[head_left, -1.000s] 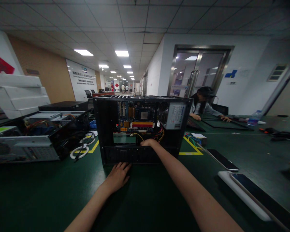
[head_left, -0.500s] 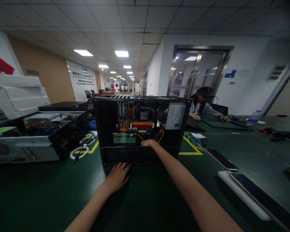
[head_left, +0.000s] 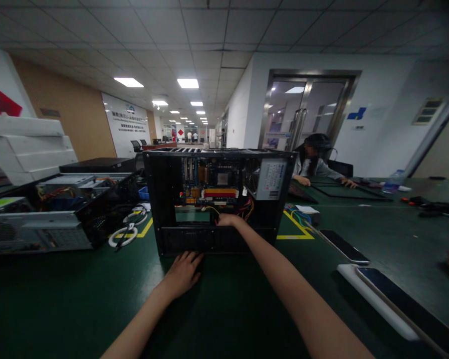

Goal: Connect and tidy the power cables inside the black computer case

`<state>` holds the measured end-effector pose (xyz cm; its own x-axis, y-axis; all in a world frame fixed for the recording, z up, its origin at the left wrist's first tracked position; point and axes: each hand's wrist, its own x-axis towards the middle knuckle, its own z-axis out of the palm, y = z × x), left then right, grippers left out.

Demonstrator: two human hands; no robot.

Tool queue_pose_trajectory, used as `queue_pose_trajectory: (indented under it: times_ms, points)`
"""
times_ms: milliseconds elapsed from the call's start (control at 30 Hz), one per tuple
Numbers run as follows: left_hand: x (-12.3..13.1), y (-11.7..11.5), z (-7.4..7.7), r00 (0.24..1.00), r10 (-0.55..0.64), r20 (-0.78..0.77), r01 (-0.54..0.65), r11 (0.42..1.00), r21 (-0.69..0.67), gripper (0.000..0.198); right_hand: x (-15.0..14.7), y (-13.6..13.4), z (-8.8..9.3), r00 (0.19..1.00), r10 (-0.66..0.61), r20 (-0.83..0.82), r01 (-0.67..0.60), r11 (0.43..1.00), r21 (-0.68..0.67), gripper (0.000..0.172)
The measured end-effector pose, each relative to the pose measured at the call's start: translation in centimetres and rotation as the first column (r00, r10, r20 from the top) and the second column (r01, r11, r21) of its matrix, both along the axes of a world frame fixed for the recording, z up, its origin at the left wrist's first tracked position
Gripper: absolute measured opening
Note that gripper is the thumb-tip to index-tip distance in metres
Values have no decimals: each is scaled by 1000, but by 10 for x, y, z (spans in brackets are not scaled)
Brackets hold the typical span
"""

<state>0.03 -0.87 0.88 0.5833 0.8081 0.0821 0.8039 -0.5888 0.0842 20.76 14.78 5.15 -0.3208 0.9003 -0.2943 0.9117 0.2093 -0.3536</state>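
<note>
One open black computer case [head_left: 213,199], motherboard exposed; left hand [head_left: 183,271] flat at its base, right hand [head_left: 227,220] inside, grip unclear.

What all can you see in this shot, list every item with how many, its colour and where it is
open computer case: one, black, upright, table centre
motherboard: one, blue, inside that case
power supply: one, grey, case's upper right
second computer case: one, grey and black, lying left
white rings: two, left of centre case
phone: one, black, right
table: one, dark green
seated person: one, far right
left hand: flat at case's foot
right hand: reaching inside case
</note>
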Motion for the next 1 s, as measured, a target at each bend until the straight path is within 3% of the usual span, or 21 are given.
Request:
queue_pose_trajectory:
  times_ms: [133, 233, 333, 567, 733, 833, 1000]
  points:
    - [1, -1, 2, 1000, 11, 2, -11, 1000, -25, 51, 0, -5, 1, 992, -15, -123, 27, 995, 100, 17]
    - [1, 0, 0, 1000, 10, 5, -9, 1000, -22, 52, -1, -9, 4, 952, -93, -291, 116, 991, 62, 8]
    - [0, 2, -3, 1000, 5, 16, -5, 1000, -13, 52, -2, -14, 8, 861, -182, -476, 203, 979, -7, 6]
    - [-1, 3, -5, 1000, 1, 18, -1, 1000, -8, 52, -2, -19, 18, 593, -240, -769, 339, 940, -31, 7]
    - [-1, 2, -3, 1000, -3, 21, 4, 1000, -11, 52, 3, -19, 22, 360, -384, -850, 365, 897, -250, 8]
    - [0, 2, -1, 1000, -2, 21, 3, 1000, -17, 52, 9, -17, 22, 242, -532, -811, 347, 828, -440, 8]
    - [0, 2, -1, 1000, 0, 4, 0, 1000, -6, 51, 19, -12, 18, 164, -700, -695, 282, 708, -647, 15]
